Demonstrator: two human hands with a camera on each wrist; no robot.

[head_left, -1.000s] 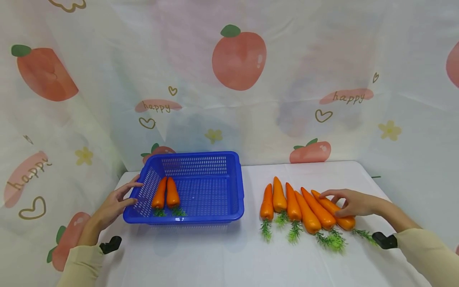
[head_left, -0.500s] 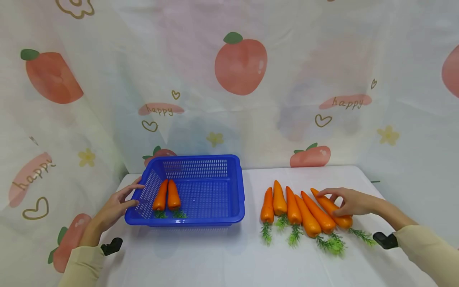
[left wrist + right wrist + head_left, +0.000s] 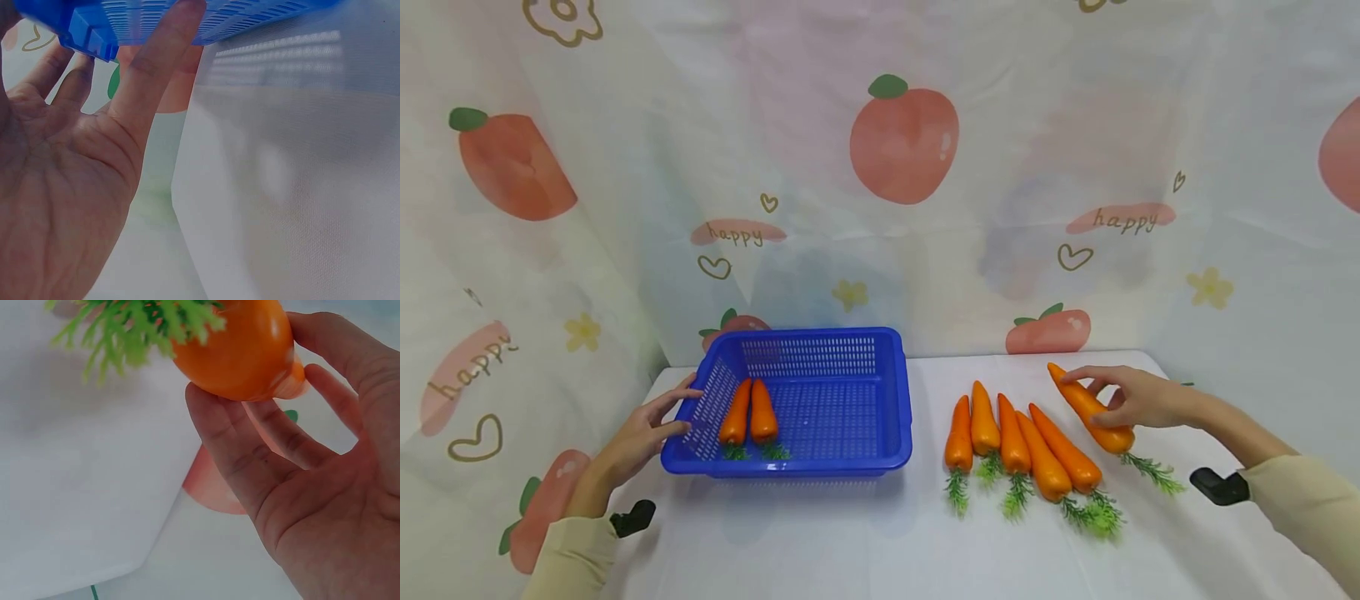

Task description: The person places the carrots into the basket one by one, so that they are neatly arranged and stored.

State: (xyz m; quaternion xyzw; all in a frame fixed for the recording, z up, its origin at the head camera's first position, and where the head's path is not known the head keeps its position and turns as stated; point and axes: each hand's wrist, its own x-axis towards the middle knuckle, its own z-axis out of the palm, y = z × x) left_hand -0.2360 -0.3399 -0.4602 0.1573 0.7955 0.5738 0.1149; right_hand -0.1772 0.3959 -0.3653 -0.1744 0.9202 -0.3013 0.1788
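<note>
My right hand [image 3: 1150,397] pinches an orange carrot [image 3: 1086,408] with a green leafy top, lifted off the table. In the right wrist view, the thumb and fingertips sit around the thick end of this carrot [image 3: 240,353], with its green leaves [image 3: 140,331] hanging to the left. At the left, my left hand [image 3: 640,433] holds the left rim of a blue plastic basket [image 3: 823,467]. The left wrist view has the thumb [image 3: 156,69] against the basket's slotted wall [image 3: 250,15]. Two carrots [image 3: 763,412] lie side by side inside the basket, at its left.
Several more carrots [image 3: 1013,437] lie in a row on the white tablecloth [image 3: 880,542], leaves toward the front. A patterned cloth backdrop [image 3: 970,250] rises behind the table and at both sides.
My right hand has raised the rightmost carrot away from the row, up and toward the back. The left hand keeps its place at the basket. The head view has tilted slightly.
</note>
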